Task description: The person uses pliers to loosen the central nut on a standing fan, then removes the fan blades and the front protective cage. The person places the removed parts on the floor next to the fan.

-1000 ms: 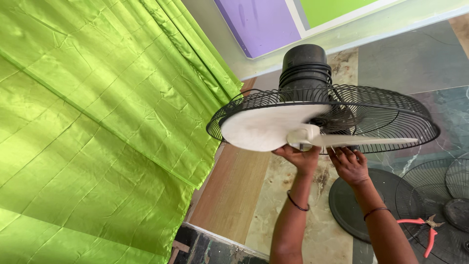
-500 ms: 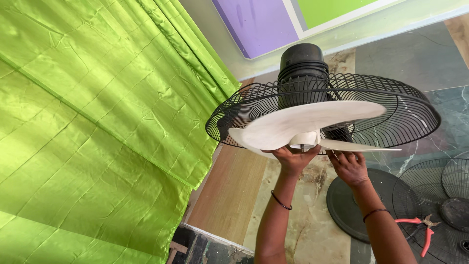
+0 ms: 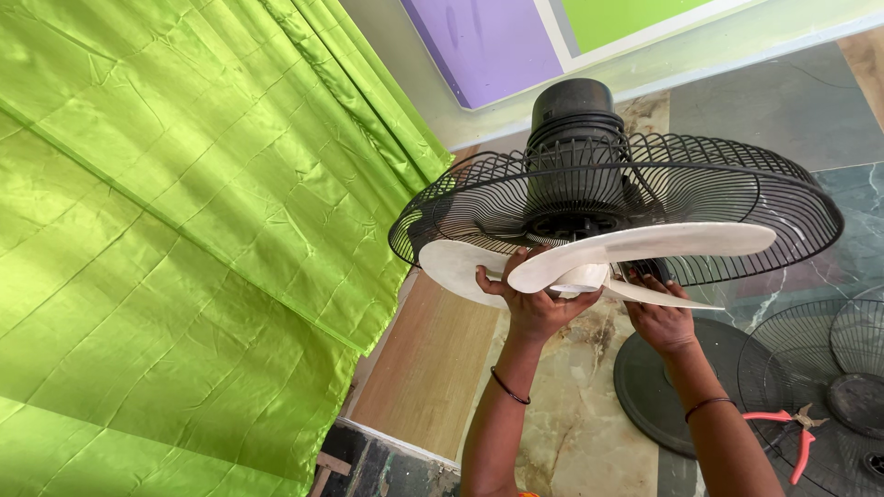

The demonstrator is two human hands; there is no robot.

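Observation:
A black fan motor housing [image 3: 573, 129] stands upright with a black wire rear guard [image 3: 737, 198] around it. Below the guard sits a white three-bladed fan blade [image 3: 645, 244]. My left hand [image 3: 529, 304] grips the blade's hub from underneath, with fingers curled up over a blade. My right hand [image 3: 661, 317] is under the hub's right side, touching a blade from below. Both wrists wear thin dark bands.
A green curtain [image 3: 184, 230] fills the left. On the marbled floor lie a round black fan base [image 3: 658, 387], a second wire guard [image 3: 829, 387] at the right and red-handled pliers [image 3: 796, 433]. A purple and green panel [image 3: 497, 46] leans at the back wall.
The white blade has turned and come a little lower off the guard. My left hand has moved up around the hub, its fingers now over a blade; my right hand stays beneath.

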